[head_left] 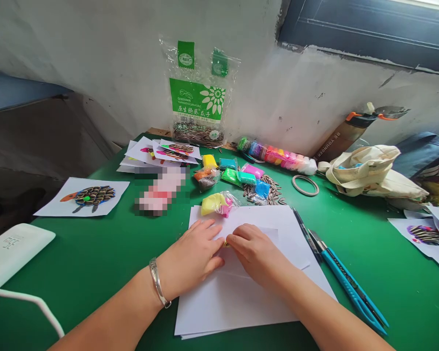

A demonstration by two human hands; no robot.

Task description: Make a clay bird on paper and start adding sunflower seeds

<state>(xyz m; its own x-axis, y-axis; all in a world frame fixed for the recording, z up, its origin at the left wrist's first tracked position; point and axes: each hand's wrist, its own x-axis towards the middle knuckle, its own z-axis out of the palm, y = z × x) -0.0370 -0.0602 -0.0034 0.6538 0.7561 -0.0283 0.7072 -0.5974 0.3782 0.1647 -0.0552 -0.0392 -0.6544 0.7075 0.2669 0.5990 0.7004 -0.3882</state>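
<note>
Both my hands rest on a stack of white paper (263, 292) on the green table (95, 253). My left hand (193, 256), with a silver bracelet at the wrist, and my right hand (254, 253) meet fingertip to fingertip. Between them they pinch a tiny yellow piece (226, 243), probably modelling clay. Just beyond my fingers lies a packet of yellow clay (214, 202) with a pink bit beside it.
Several coloured clay packets (241, 175) and loose sunflower seeds (270, 192) lie behind the paper. A seed bag (197, 97) leans on the wall. Blue scissors (347, 278) lie at right, a tape ring (305, 185), cloth bag (369, 173), seed pictures (84, 196), white device (10, 251).
</note>
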